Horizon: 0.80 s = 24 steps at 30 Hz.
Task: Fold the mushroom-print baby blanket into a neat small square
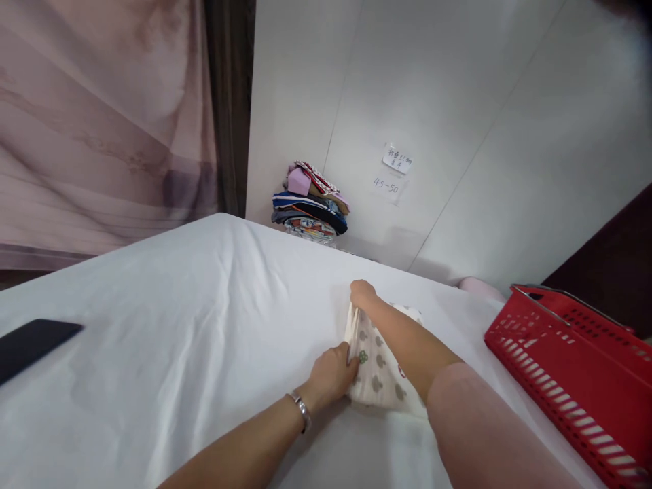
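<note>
A cream cloth printed with grey-brown mouse-head shapes and a few small coloured marks lies on the white sheet, partly covered by my right forearm. My left hand, with a silver bracelet at the wrist, pinches its near left edge. At the far left corner my right hand is closed on the same cloth. Between the two hands the edge is drawn into tight creases. How many layers the cloth has, I cannot tell.
A red plastic basket stands at the right. Folded clothes are stacked against the white wall at the back. A dark flat object lies at the left edge. The white sheet has wrinkles. A pink curtain hangs at the left.
</note>
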Available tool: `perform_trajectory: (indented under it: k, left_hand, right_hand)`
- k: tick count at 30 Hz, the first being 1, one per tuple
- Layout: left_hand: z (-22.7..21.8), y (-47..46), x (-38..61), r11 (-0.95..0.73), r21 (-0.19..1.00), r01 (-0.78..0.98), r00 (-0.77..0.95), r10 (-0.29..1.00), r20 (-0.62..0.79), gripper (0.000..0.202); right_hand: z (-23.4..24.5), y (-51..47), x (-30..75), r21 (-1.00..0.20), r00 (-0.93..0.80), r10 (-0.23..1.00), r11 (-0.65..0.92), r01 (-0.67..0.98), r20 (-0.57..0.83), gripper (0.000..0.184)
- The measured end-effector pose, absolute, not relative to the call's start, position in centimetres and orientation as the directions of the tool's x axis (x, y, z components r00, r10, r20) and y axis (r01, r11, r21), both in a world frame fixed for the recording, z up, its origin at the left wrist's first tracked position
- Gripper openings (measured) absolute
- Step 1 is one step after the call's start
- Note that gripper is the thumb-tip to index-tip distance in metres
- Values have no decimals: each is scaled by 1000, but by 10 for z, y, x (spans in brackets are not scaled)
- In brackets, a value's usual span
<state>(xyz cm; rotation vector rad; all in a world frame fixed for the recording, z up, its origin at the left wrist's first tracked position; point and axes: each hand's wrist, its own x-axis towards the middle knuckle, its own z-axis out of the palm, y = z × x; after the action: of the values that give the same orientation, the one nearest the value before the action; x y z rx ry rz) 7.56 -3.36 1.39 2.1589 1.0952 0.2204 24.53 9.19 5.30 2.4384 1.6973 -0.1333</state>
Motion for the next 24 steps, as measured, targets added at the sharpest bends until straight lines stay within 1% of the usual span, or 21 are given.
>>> perform_trajectory:
  k: [5,10,15,18,21,24]
  left_hand:
    - [11,-35,78,-438,614,657,643,751,-152,30]
    - [8,-34,80,-447,596,667,638,756,-147,29]
    - [4,-34,80,-430,603,672,628,762,-157,31]
    - [4,-33,80,-430,597,677,621,770,-150,30]
    - [7,-32,79,-418,602,681,615,773,-159,28]
    - [9,-31,80,-415,617,669,621,768,-157,28]
  right_hand:
    - [49,99,247,18,370,921,-371,928,-120,32]
    - [39,102,246,-55,394,912,-402,914,-113,31]
    - [36,105,241,-125,402,901,-422,898,-162,28]
    - [40,98,243,-208,341,924,-373,904,-172,29]
    - [43,75,245,-279,281,956,-293,915,-83,39]
    - [36,44,243,-288,256,967,-239,927,20,44]
